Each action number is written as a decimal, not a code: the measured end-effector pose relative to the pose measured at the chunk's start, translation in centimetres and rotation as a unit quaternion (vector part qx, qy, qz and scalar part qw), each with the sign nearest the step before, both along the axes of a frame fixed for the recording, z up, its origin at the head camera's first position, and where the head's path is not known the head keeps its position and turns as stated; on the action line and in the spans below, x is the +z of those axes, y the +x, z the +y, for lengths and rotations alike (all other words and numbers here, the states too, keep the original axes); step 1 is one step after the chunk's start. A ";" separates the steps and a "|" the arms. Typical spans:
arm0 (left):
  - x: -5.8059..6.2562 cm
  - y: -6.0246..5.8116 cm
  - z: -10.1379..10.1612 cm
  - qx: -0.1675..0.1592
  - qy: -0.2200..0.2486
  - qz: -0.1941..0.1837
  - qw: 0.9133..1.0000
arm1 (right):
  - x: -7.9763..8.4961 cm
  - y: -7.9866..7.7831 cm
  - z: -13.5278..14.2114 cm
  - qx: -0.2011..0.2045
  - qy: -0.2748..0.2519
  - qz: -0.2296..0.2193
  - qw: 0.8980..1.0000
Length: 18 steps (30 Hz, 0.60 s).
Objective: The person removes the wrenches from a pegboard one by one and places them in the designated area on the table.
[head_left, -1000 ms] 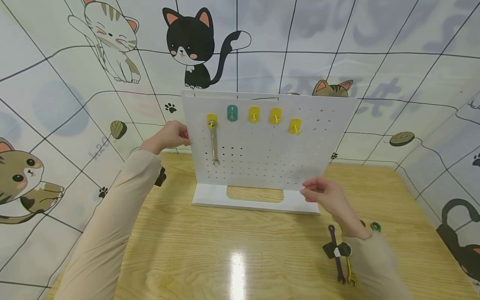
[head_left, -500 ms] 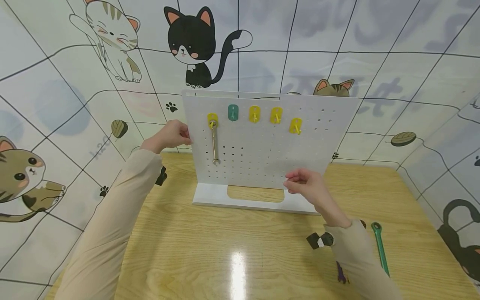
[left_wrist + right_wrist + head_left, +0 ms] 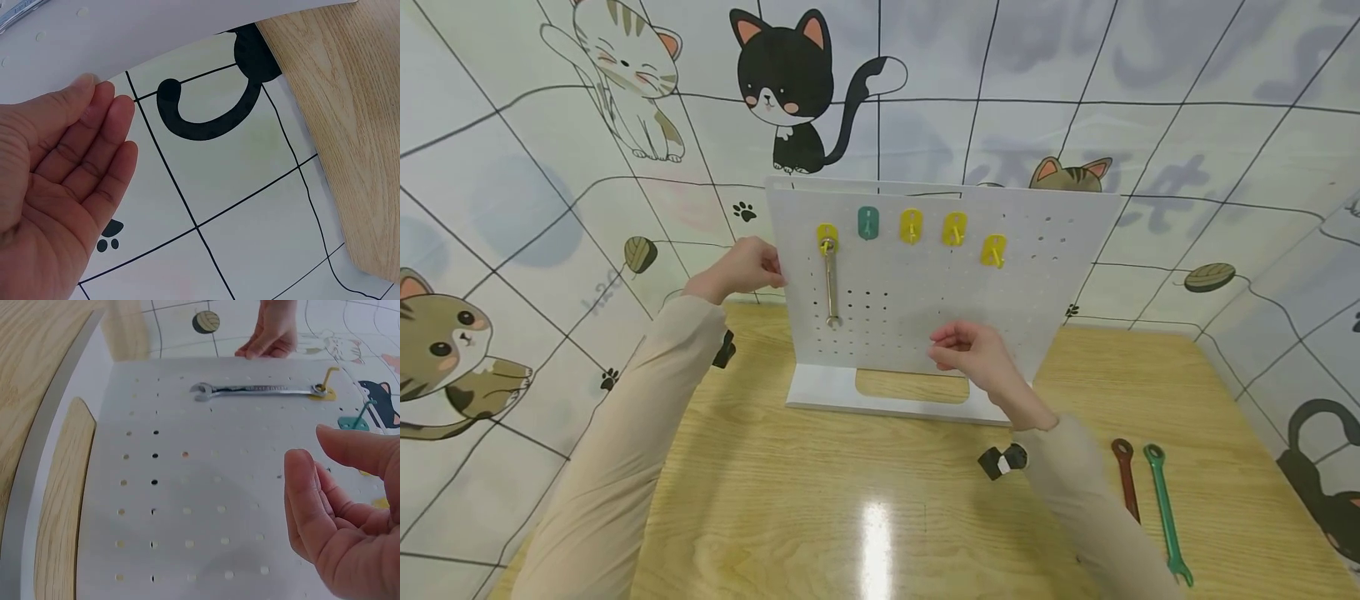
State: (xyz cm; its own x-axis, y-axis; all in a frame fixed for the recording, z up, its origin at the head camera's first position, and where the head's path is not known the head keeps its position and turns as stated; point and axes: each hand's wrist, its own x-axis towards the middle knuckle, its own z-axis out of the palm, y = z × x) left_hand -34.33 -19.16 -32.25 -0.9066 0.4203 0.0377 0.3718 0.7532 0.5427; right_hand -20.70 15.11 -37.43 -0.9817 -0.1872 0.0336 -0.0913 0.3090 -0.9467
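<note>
A white pegboard [image 3: 910,292] stands upright on its base [image 3: 822,387]. My left hand [image 3: 741,271] pinches its left edge between thumb and fingertips; the left wrist view shows the fingertips [image 3: 103,94] right at that edge. My right hand [image 3: 977,358] is in front of the lower middle of the board. Seen from the right wrist, this hand [image 3: 340,519] holds nothing, its fingers loosely bent and the thumb apart. A silver combination wrench [image 3: 831,287] hangs by its ring end from the leftmost yellow hook [image 3: 827,228]. A teal hook [image 3: 868,222] and several bare yellow hooks [image 3: 955,228] share the upper part.
At the right of the wooden table [image 3: 775,500] lie a red-brown wrench [image 3: 1127,479] and a green wrench [image 3: 1165,508]. The right sleeve [image 3: 1097,508] covers the table beside them. Behind the board is a wall covering [image 3: 940,67] with cartoon cats.
My right hand has moved left from the board's lower right corner, and slightly up. Its sleeve now uncovers the red-brown and green wrenches and hides the purple and yellow ones. The left hand stays.
</note>
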 end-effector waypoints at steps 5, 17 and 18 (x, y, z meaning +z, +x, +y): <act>0.0 -0.1 0.0 0.002 0.000 -0.001 1.000 | 0.5 -0.5 -2.0 0.014 -0.002 0.013 1.000; -0.1 -0.2 0.0 0.006 -0.001 -0.006 1.000 | 1.0 -2.2 -6.3 -0.003 -0.005 0.041 0.999; -0.1 -0.2 0.1 0.006 -0.001 -0.006 1.000 | 1.1 -2.4 -6.6 -0.003 -0.004 0.043 0.999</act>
